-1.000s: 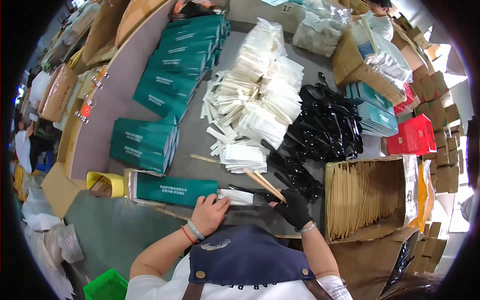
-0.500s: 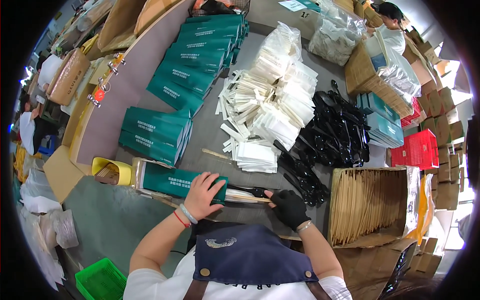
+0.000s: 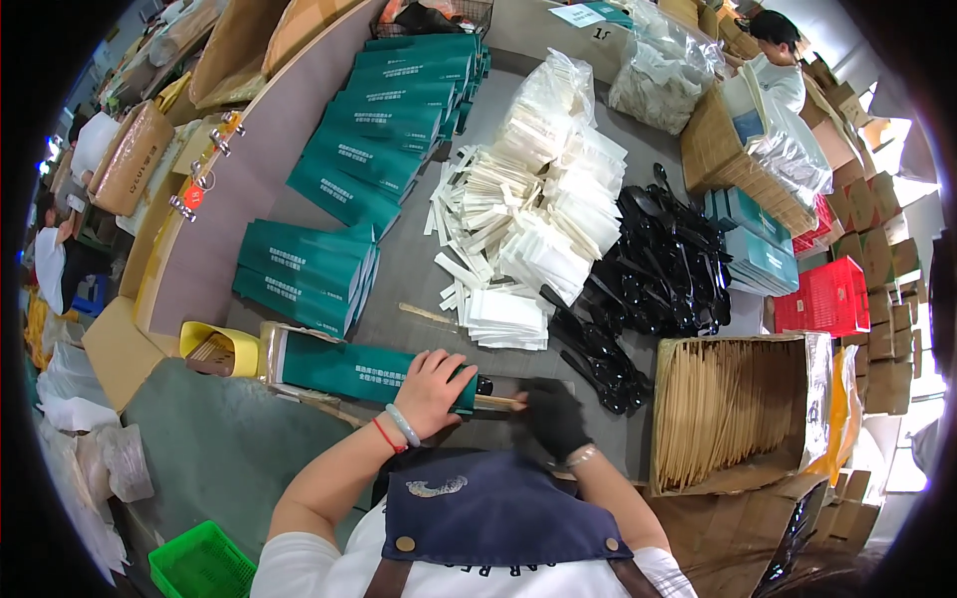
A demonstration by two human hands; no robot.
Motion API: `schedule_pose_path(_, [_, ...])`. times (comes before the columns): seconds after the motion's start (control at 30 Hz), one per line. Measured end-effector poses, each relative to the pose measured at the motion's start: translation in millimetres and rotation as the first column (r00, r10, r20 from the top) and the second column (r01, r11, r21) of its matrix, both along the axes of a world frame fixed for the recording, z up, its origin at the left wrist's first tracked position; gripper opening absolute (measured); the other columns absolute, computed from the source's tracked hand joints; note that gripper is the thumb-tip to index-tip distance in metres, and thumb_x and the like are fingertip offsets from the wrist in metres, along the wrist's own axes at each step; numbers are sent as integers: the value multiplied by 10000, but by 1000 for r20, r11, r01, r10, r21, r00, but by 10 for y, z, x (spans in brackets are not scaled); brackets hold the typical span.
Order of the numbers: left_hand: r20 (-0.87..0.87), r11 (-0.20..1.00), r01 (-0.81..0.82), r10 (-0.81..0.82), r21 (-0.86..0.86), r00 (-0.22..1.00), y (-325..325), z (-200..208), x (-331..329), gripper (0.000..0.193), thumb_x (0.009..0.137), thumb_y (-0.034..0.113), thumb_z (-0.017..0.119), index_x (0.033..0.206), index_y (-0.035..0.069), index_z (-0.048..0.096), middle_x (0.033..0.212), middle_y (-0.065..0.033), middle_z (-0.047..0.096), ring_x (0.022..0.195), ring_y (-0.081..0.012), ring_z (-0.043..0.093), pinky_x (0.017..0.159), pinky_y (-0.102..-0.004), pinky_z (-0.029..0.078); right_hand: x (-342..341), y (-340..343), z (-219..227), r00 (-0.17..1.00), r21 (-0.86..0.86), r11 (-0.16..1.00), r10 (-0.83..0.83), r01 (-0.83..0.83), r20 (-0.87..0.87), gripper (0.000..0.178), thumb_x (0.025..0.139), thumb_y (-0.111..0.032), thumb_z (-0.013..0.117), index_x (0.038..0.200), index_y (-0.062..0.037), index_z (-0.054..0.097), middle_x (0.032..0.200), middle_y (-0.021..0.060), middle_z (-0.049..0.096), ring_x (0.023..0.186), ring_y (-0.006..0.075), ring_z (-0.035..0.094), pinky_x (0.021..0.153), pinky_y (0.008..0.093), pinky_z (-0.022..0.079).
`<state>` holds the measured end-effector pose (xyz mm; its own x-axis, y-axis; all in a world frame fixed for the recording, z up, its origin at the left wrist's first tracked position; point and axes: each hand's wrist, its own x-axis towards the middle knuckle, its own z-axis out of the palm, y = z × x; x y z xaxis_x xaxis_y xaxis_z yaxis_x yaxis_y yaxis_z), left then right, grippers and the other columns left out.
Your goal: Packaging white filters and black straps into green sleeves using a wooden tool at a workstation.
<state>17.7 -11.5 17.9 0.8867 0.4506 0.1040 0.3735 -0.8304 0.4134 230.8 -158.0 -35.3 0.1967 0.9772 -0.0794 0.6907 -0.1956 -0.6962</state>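
My left hand [image 3: 431,396] is closed around the right end of a green paper sleeve [image 3: 334,367], which lies flat at the table's near edge. Out of the sleeve's open end stick a pair of wooden chopsticks [image 3: 495,403] and a bit of a black plastic spoon [image 3: 484,384]. Wearing a black fingerless glove, my right hand [image 3: 554,419] pinches the chopsticks' outer end; it is partly blurred. Stacked green sleeves [image 3: 299,274] lie beyond on the left. White paper packets [image 3: 508,317] and a heap of black spoons [image 3: 673,259] lie past my hands.
On the right stands a box of chopsticks [image 3: 733,414]; a yellow container [image 3: 234,347] is at the sleeve's left end. Green booklet-like packs [image 3: 763,261], a red crate [image 3: 827,299] and a carton [image 3: 733,154] are farther right. A person [image 3: 778,60] is at the far right.
The chopsticks and spoon have gone deeper into the green sleeve, so less of them sticks out. My left hand has shifted right with the sleeve's end, and my right hand moved slightly left.
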Motion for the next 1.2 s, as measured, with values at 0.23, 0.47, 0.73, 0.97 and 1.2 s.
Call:
schedule_pose_path(0.23, [22, 999, 25, -25, 34, 999, 7, -171, 104, 697, 590, 207, 813, 1237, 122, 568, 1179, -84, 534, 1069, -293, 496, 893, -435, 402, -520, 343, 232, 920, 59, 985, -130, 162, -369, 279, 739, -186, 762, 924, -38, 614, 901, 153, 619, 880, 317, 620, 721, 397, 489])
schedule_pose_path(0.47, [-355, 971, 238, -216, 19, 910, 34, 157, 270, 342, 646, 137, 718, 975, 200, 655, 1000, -103, 538, 978, -291, 532, 765, -407, 445, -163, 253, 563, 935, 35, 991, 111, -130, 338, 562, 623, -405, 826, 1049, -108, 611, 1045, 100, 609, 990, 293, 578, 816, 423, 426])
schedule_pose_path(0.73, [-46, 992, 24, -18, 123, 999, 1288, 808, -382, 378, 573, -24, 687, 925, 100, 624, 1131, -170, 520, 1044, -380, 512, 877, -456, 454, 182, 58, 886, 936, -43, 985, -145, 167, 321, 632, 596, -379, 849, 1083, -76, 582, 1014, 122, 594, 962, 349, 564, 827, 431, 448])
schedule_pose_path(0.97, [153, 911, -406, 391, 77, 907, 331, -78, -288, 698, 633, 402, 810, 1182, 41, 573, 1320, -187, 456, 1207, -408, 425, 1015, -542, 341, 80, 105, 897, 915, -20, 997, -65, 79, 398, 619, 607, -409, 833, 1077, -91, 584, 1035, 94, 584, 995, 299, 554, 855, 429, 390])
schedule_pose_path(1.2, [-53, 812, -575, 573, -96, 818, -44, -427, -223, 994, 590, 503, 839, 1373, 53, 422, 1447, -213, 336, 1357, -448, 243, 1084, -644, 161, 44, 151, 989, 898, -110, 994, 69, -24, 435, 622, 624, -459, 810, 1072, -88, 589, 1040, 96, 585, 1003, 303, 550, 863, 426, 386])
